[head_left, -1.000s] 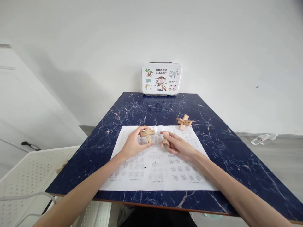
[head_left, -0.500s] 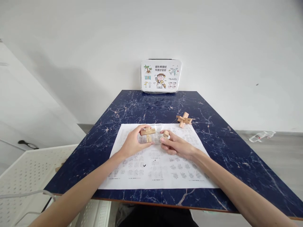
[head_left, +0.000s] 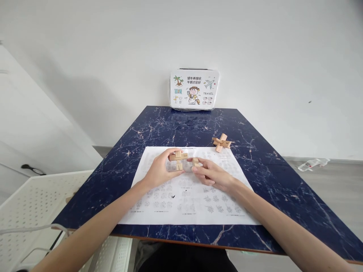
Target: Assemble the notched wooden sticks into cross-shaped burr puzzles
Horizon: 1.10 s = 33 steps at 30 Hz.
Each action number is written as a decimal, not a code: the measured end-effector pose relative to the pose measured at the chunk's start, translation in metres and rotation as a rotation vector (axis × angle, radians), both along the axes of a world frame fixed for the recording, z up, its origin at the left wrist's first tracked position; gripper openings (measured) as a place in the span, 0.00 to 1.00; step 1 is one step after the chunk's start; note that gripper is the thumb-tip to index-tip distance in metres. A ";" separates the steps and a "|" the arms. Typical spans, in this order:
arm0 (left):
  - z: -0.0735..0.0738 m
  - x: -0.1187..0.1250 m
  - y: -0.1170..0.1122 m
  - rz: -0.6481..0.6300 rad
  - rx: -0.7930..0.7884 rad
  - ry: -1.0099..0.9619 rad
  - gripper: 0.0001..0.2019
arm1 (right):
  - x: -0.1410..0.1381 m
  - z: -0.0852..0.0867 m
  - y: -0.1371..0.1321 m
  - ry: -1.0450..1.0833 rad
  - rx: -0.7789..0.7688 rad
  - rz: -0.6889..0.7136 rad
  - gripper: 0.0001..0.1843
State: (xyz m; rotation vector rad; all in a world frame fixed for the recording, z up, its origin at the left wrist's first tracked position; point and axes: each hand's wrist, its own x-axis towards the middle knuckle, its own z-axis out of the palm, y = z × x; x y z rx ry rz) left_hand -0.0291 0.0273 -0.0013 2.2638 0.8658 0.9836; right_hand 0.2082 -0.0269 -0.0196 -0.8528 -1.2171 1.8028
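My left hand (head_left: pixel 159 172) grips a cross-shaped cluster of joined wooden puzzle pieces (head_left: pixel 178 158) just above a white instruction sheet (head_left: pixel 187 196). My right hand (head_left: pixel 213 174) pinches a single short wooden block (head_left: pixel 195 161) right beside that cluster, nearly touching it. Both hands hover over the upper middle of the sheet, which lies on a dark blue marbled table (head_left: pixel 255 177). A second assembled wooden cross puzzle (head_left: pixel 221 142) rests on the table beyond the sheet's top right corner, away from both hands.
A white illustrated tin case (head_left: pixel 194 90) stands upright against the wall at the table's far edge. A white perforated cart (head_left: pixel 34 204) sits to the left below table level. A clear plastic bottle (head_left: pixel 312 164) lies on the floor at right.
My right hand has brought the single block leftward, closer to the cluster in my left hand. The view has shifted slightly.
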 end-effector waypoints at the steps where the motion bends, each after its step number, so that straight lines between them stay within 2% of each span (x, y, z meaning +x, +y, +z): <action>1: 0.000 0.000 -0.001 -0.006 0.007 0.004 0.29 | -0.001 0.001 0.000 -0.001 -0.001 -0.005 0.30; 5: -0.002 0.001 -0.005 -0.057 0.066 0.026 0.29 | -0.004 0.003 -0.002 -0.022 0.038 -0.004 0.28; 9: -0.006 0.000 -0.008 -0.095 0.116 0.053 0.30 | -0.005 0.003 -0.003 -0.044 0.084 0.024 0.30; 16: -0.005 0.001 -0.011 -0.143 0.187 0.103 0.31 | -0.004 0.001 -0.003 -0.043 0.079 0.194 0.35; 19: -0.005 0.003 -0.011 -0.170 0.236 0.112 0.31 | -0.004 -0.001 -0.003 -0.044 0.095 0.205 0.35; 23: -0.005 0.003 -0.012 -0.151 0.299 0.108 0.29 | -0.007 -0.008 -0.003 -0.101 0.200 0.143 0.33; 29: -0.005 0.003 -0.013 -0.142 0.469 0.047 0.31 | -0.013 -0.012 -0.005 -0.219 0.373 -0.078 0.29; 33: -0.006 0.004 -0.015 -0.148 0.454 0.087 0.30 | -0.014 -0.010 -0.006 -0.274 0.394 -0.110 0.27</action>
